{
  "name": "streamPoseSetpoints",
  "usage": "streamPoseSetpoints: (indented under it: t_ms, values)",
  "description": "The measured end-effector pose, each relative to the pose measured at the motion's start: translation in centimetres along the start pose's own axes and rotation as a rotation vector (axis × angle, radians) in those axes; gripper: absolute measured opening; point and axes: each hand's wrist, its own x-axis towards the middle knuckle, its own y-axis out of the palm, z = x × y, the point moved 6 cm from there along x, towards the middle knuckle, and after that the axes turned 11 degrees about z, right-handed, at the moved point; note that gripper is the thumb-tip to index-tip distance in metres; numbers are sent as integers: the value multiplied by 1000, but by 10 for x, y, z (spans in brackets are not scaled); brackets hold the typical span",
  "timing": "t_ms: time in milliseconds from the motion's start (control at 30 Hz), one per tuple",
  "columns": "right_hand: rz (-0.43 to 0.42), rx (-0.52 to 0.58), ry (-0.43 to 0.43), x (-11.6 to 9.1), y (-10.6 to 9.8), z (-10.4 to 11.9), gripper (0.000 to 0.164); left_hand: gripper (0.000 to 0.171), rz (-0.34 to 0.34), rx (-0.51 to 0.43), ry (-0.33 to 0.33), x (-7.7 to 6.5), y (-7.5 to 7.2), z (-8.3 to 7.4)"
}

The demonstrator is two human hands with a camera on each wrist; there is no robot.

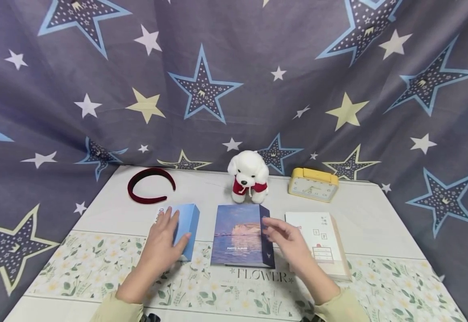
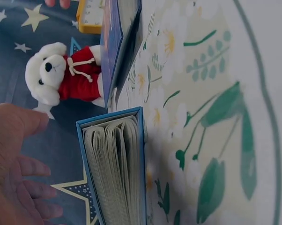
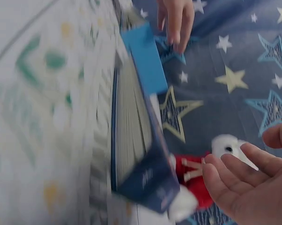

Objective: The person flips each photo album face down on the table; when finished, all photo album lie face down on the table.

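Note:
My left hand [image 1: 164, 239] is spread over the light blue album [image 1: 186, 223] on the left, its fingers relaxed. In the left wrist view a gap shows between that hand [image 2: 19, 164] and the album [image 2: 115, 164], whose page edges face the camera. The middle photo album [image 1: 236, 237] has a sunset sea picture on its cover and a dark spine. Beside that spine is my right hand [image 1: 290, 243], fingers loosely bent and nothing in them. Partly behind the right forearm lies a thick white book [image 1: 325, 243] with small drawings on its cover.
Behind the albums sits a white plush dog [image 1: 248, 176] in a red top. A dark red headband [image 1: 137, 195] lies at the back left, and a yellow alarm clock [image 1: 313, 184] stands at the back right. A starred curtain [image 1: 254, 89] hangs behind the floral tablecloth [image 1: 109, 250].

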Motion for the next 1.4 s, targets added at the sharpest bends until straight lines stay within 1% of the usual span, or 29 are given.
streamPoseSetpoints:
  t_ms: [100, 267, 333, 400, 500, 600, 733, 800, 900, 1067, 1200, 1400]
  values:
    - [-51, -70, 37, -4, -21, -5, 32, 77, -3, 53, 16, 2, 0, -4]
    - [-70, -202, 80, -8, -49, -10, 34, 85, 16, 101, 18, 5, 2, -7]
    - [-82, -272, 86, -9, -58, -11, 35, 87, 27, 111, 18, 7, 3, -7]
    - [-99, -374, 84, -11, -66, -11, 36, 89, 34, 116, 22, 8, 4, -7]
    - [-130, -553, 53, -14, -73, -10, 38, 90, 38, 133, 31, 10, 5, -7]
    - [-151, -733, -12, -16, -76, -7, 40, 92, 39, 154, 47, 12, 6, -7]
    - [-153, -930, -100, -16, -77, -5, 49, 95, 51, 168, 56, 16, 9, -7]
    - [-150, -1005, -108, -16, -77, -6, 54, 96, 64, 170, 47, 18, 11, -6]
    - [-130, -1076, -84, -16, -78, -8, 63, 97, 80, 175, 37, 20, 12, -3]
    - [-94, -1132, -5, -16, -82, -10, 77, 96, 81, 186, 38, 22, 12, 0]
    - [-79, -1170, 31, -14, -84, -10, 82, 97, 77, 192, 40, 23, 11, 2]
    - [-49, -1199, 59, -14, -84, -13, 87, 98, 93, 212, 30, 23, 15, 5]
